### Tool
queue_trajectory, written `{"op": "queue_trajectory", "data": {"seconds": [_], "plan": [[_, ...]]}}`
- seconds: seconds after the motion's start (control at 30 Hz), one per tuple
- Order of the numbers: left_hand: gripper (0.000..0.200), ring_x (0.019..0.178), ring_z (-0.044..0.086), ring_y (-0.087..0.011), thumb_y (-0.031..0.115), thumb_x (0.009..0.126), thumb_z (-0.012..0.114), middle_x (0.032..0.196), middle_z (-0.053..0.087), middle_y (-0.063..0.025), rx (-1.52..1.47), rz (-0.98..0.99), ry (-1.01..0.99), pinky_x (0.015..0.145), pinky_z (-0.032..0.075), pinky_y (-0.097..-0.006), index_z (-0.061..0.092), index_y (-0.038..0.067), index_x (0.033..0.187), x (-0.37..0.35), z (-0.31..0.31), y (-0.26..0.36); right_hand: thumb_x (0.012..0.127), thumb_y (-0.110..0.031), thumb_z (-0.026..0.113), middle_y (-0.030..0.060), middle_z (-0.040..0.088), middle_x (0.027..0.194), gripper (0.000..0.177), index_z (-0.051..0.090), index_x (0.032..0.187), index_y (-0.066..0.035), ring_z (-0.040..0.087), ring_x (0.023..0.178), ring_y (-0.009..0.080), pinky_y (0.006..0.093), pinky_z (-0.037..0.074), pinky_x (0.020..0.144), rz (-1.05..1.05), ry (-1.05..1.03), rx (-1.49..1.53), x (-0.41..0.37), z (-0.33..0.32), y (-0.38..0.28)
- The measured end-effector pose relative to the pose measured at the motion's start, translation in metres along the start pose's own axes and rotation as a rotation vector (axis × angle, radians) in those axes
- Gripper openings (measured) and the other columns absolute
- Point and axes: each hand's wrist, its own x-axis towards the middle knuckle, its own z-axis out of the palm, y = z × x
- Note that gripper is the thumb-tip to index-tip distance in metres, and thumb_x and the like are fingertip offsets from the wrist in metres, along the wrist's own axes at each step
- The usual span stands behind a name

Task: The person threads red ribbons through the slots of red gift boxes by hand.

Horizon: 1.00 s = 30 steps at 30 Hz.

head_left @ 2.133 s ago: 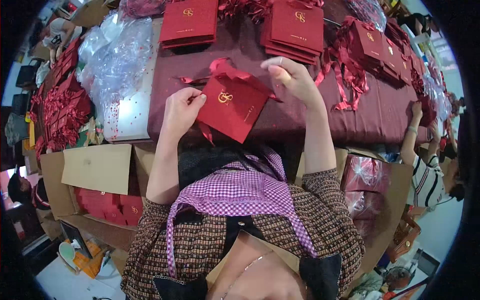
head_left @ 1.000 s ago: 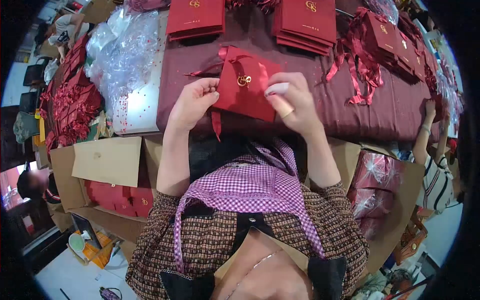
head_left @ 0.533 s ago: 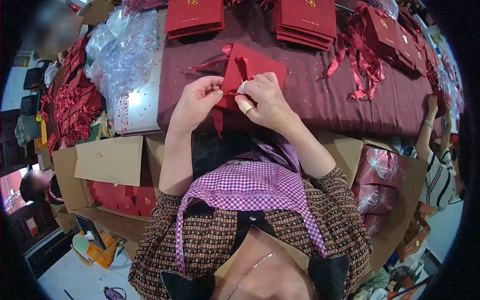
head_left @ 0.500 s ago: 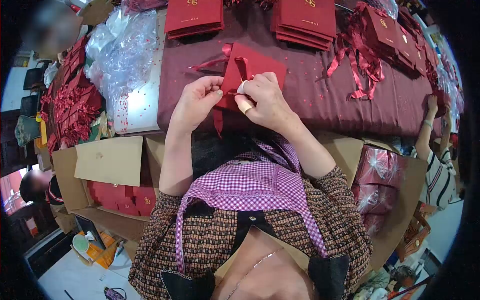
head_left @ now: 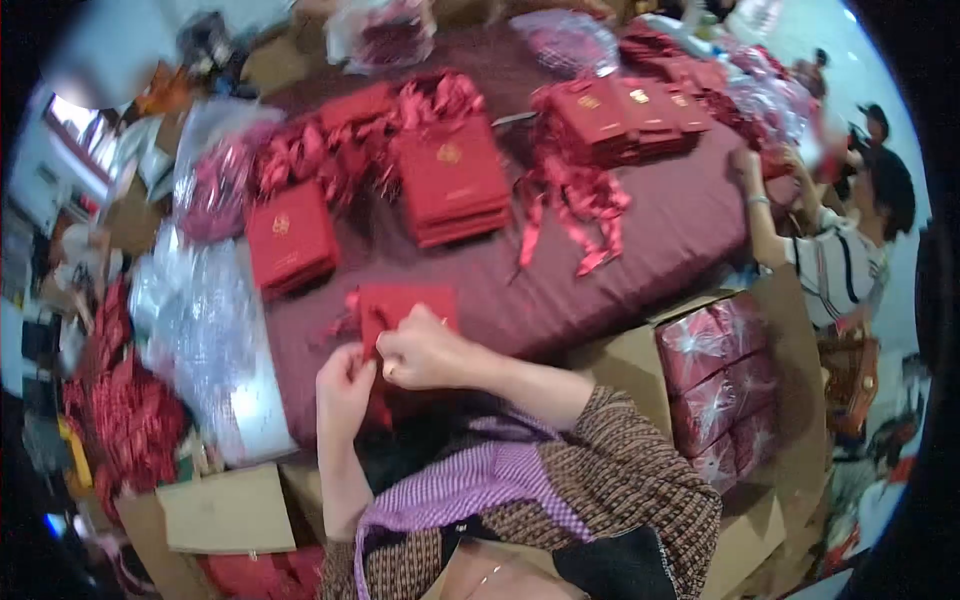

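Note:
A flat red packet (head_left: 425, 298) with a dark red satin ribbon (head_left: 368, 350) lies at the near edge of the cloth-covered table. My left hand (head_left: 343, 388) is closed in a pinch on the ribbon at the packet's left side. Over the lower part of the packet, my right hand (head_left: 428, 350) is curled shut, its fingertips meeting close to the left ones. It also seems to pinch the ribbon, though the fingers cover most of that spot. Loose ribbon hangs below the hands at the table edge.
Stacks of red packets (head_left: 455, 180) with gold lettering stand beyond my hands, another stack (head_left: 290, 238) to the left. Ribbons (head_left: 590, 215) trail on the tablecloth (head_left: 640, 270). Clear plastic (head_left: 190, 320) lies left. An open carton (head_left: 790, 400) holds wrapped bundles. A co-worker in a striped top (head_left: 835, 265) works at right.
My view has turned and tilted up, showing more of the table's far side. Both hands stay together at the packet; the fingers of both are now closed closer together on the ribbon.

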Motion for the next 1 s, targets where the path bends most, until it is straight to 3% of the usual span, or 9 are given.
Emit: {"op": "queue_trajectory", "data": {"seconds": [0.13, 0.2, 0.43, 0.53, 0.6, 0.63, 0.73, 0.83, 1.0], "plan": [[0.010, 0.060, 0.053, -0.0100, -0.001, 0.079, 0.062, 0.068, 0.058, -0.0051, 0.023, -0.002, 0.077, 0.057, 0.046, -0.0264, 0.060, -0.002, 0.089, 0.000, 0.009, 0.017, 0.067, -0.017, 0.057, 0.0135, 0.056, 0.055, 0.012, 0.057, 0.061, -0.007, 0.054, 0.055, 0.0347, 0.0390, 0.036, 0.066, 0.060, -0.198, 0.021, 0.012, -0.015, -0.008], [0.008, 0.059, 0.052, -0.0094, -0.002, 0.080, 0.061, 0.067, 0.058, -0.0045, 0.057, 0.020, 0.083, 0.056, 0.045, -0.0258, 0.060, -0.002, 0.088, 0.000, 0.010, 0.019, 0.066, -0.017, 0.057, 0.0133, 0.056, 0.056, 0.011, 0.060, 0.063, -0.007, 0.055, 0.057, 0.0338, 0.0395, 0.036, 0.067, 0.029, -0.294, -0.140, 0.017, -0.023, -0.015], [0.002, 0.059, 0.049, -0.0084, -0.003, 0.080, 0.060, 0.064, 0.056, -0.0057, -0.034, 0.021, 0.111, 0.055, 0.042, -0.0252, 0.059, -0.002, 0.082, -0.001, 0.011, 0.019, 0.067, -0.019, 0.058, 0.0130, 0.056, 0.055, 0.016, 0.061, 0.065, -0.004, 0.056, 0.058, 0.0301, 0.0383, 0.037, 0.073, -0.124, -0.273, -0.376, 0.015, -0.021, -0.025], [0.006, 0.066, 0.057, -0.0152, -0.003, 0.080, 0.059, 0.071, 0.062, -0.0107, 0.001, -0.040, 0.085, 0.061, 0.046, -0.0299, 0.061, -0.002, 0.085, -0.001, 0.013, 0.011, 0.068, -0.020, 0.059, 0.0130, 0.057, 0.055, 0.016, 0.062, 0.066, -0.004, 0.057, 0.058, 0.0301, 0.0383, 0.038, 0.073, -0.159, -0.243, -0.421, 0.014, -0.015, -0.026], [0.006, 0.066, 0.060, -0.0219, -0.004, 0.079, 0.058, 0.074, 0.063, -0.0152, 0.158, 0.165, 0.199, 0.063, 0.047, -0.0335, 0.061, -0.002, 0.085, 0.000, 0.017, 0.005, 0.068, -0.020, 0.059, 0.0132, 0.057, 0.056, 0.017, 0.062, 0.066, -0.004, 0.057, 0.058, 0.0301, 0.0383, 0.038, 0.073, -0.161, -0.232, -0.425, 0.015, -0.013, -0.024], [0.007, 0.070, 0.062, -0.0285, -0.004, 0.078, 0.058, 0.079, 0.063, -0.0177, 0.219, 0.212, 0.257, 0.065, 0.048, -0.0360, 0.061, -0.002, 0.085, -0.003, 0.019, 0.012, 0.068, -0.020, 0.060, 0.0140, 0.058, 0.057, 0.016, 0.062, 0.066, -0.004, 0.058, 0.059, 0.0303, 0.0382, 0.038, 0.073, -0.099, -0.257, -0.380, 0.015, -0.011, -0.021], [0.007, 0.073, 0.058, -0.0346, -0.001, 0.079, 0.060, 0.079, 0.060, -0.0175, 0.225, 0.282, 0.286, 0.066, 0.047, -0.0420, 0.060, -0.001, 0.085, -0.005, 0.018, 0.016, 0.069, -0.019, 0.059, 0.0167, 0.059, 0.059, 0.015, 0.061, 0.065, -0.004, 0.058, 0.060, 0.0328, 0.0388, 0.038, 0.072, 0.043, -0.345, -0.270, 0.019, -0.017, -0.023], [0.010, 0.073, 0.059, -0.0334, -0.002, 0.079, 0.059, 0.080, 0.061, -0.0175, 0.171, 0.253, 0.247, 0.066, 0.048, -0.0398, 0.060, -0.003, 0.088, -0.007, 0.014, 0.021, 0.070, -0.017, 0.056, 0.0188, 0.057, 0.058, 0.016, 0.058, 0.062, -0.003, 0.055, 0.060, 0.0369, 0.0415, 0.037, 0.066, 0.112, -0.215, 0.028, 0.014, -0.013, -0.012], [0.011, 0.074, 0.060, -0.0319, -0.004, 0.079, 0.058, 0.080, 0.061, -0.0175, -0.072, 0.147, 0.150, 0.066, 0.048, -0.0377, 0.061, -0.004, 0.089, -0.007, 0.011, 0.014, 0.070, -0.018, 0.058, 0.0144, 0.058, 0.057, 0.015, 0.057, 0.062, -0.005, 0.055, 0.057, 0.0313, 0.0389, 0.036, 0.068, -0.056, -0.171, -0.242, 0.006, -0.019, -0.026]]}}
